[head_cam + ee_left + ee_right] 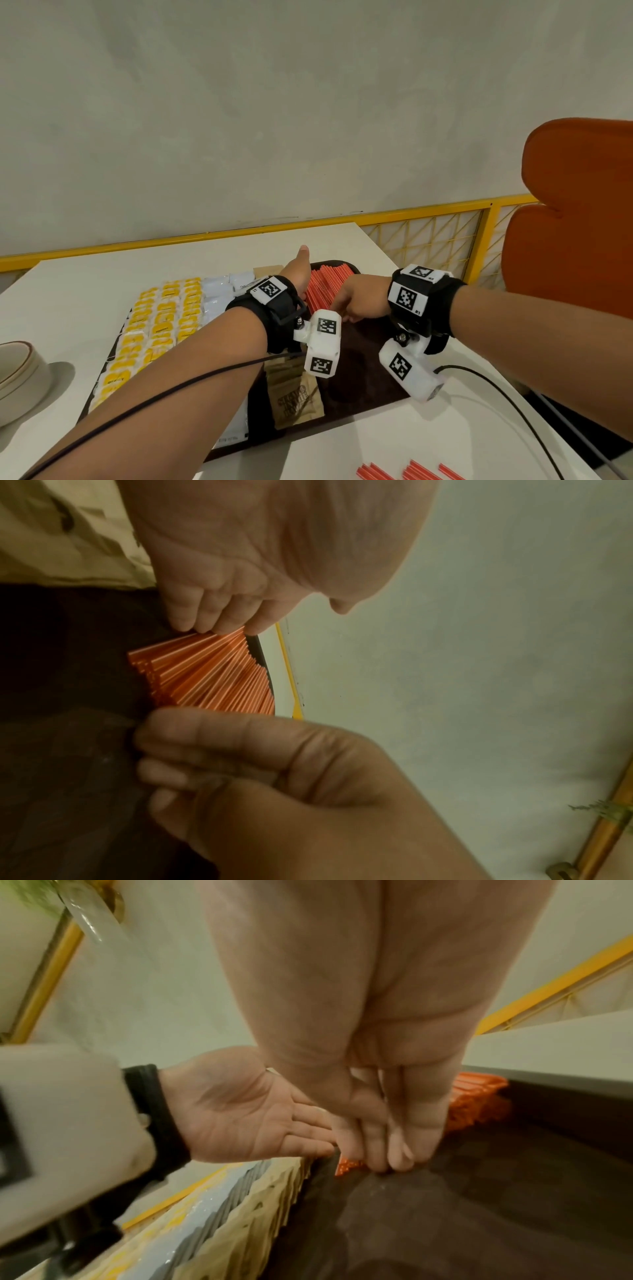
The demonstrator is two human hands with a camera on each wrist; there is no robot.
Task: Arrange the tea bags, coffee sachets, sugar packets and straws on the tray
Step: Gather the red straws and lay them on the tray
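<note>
Orange straws [325,281] lie packed side by side in a flat row at the far right of the dark brown tray [370,377], their long axes running from the near edge toward the far rim. The left hand [297,270] stands edge-on against the left flank of the row, fingers [308,1123] straight and together, thumb raised. The right hand [359,301] meets the near ends of the straws, its fingers [397,1148] straight, held together and pointing down onto the tray floor. Left of the straws sit brown sugar packets [294,394], then white sachets [219,294], then rows of yellow tea bags [154,329]. A few loose straws [404,472] rest on the white worktop [359,445] near the front edge. A beige bowl [17,373] stands at the far left.
</note>
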